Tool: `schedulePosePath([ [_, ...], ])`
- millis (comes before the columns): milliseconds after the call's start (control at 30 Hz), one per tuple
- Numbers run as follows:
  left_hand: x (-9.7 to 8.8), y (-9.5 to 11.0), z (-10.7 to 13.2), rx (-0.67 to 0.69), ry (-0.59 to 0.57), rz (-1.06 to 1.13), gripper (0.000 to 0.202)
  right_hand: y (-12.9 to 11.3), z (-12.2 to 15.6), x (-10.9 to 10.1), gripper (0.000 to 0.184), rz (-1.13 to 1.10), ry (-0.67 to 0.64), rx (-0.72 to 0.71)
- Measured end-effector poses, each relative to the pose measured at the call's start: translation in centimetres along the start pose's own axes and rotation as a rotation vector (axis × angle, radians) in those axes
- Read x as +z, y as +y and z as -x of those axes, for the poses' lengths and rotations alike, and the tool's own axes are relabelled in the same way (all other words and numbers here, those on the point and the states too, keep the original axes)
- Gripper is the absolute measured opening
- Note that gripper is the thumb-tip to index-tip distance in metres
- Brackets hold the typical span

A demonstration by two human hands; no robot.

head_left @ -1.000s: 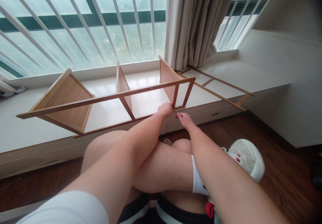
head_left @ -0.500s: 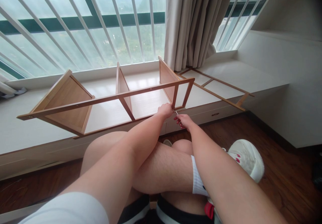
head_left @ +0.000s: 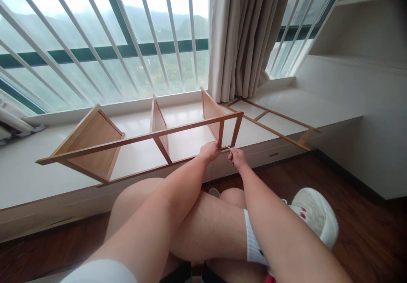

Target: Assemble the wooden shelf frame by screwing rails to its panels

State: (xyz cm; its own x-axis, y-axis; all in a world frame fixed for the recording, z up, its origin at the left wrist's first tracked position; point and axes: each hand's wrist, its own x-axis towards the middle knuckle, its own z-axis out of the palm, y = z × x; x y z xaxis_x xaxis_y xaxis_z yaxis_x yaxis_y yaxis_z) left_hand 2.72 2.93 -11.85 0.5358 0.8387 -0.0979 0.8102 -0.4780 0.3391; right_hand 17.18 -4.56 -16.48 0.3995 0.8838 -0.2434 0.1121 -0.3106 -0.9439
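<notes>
A wooden shelf rack (head_left: 143,138) lies on its side on the white window ledge, its several shelf panels standing up. My left hand (head_left: 210,151) is closed around the lower front corner of the rack, at its right end. Just to the right, my right hand (head_left: 237,157) pinches a thin silver rod that looks like a hex key (head_left: 229,148). The rod's tip points left towards the corner in my left hand; whether it touches the wood cannot be made out. The fingers partly hide the rod.
A separate wooden ladder-like frame (head_left: 270,122) lies to the right, sticking out past the edge of the ledge (head_left: 19,185). A grey curtain (head_left: 243,41) hangs behind it. My crossed legs (head_left: 210,221) are below my arms. A white cabinet wall (head_left: 356,88) stands at right.
My right hand has moved slightly right, away from the rack's corner, and its fingers have curled in more. My left hand keeps its hold. The view has tilted up a little.
</notes>
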Motion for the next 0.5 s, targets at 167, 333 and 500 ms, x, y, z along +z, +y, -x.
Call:
schedulePosePath([
  [167, -0.4, 0.1, 0.4, 0.01, 0.001, -0.002, 0.024, -0.5, 0.2, -0.1, 0.036, -0.033, 0.038, -0.078],
  [333, -0.8, 0.2, 0.8, 0.006, -0.014, -0.019, 0.022, -1.1, 0.3, 0.3, 0.035, -0.075, 0.048, -0.133],
  [500, -1.4, 0.5, 1.2, -0.013, -0.005, -0.014, 0.023, -1.4, 0.1, 1.2, 0.037, -0.136, 0.057, -0.169],
])
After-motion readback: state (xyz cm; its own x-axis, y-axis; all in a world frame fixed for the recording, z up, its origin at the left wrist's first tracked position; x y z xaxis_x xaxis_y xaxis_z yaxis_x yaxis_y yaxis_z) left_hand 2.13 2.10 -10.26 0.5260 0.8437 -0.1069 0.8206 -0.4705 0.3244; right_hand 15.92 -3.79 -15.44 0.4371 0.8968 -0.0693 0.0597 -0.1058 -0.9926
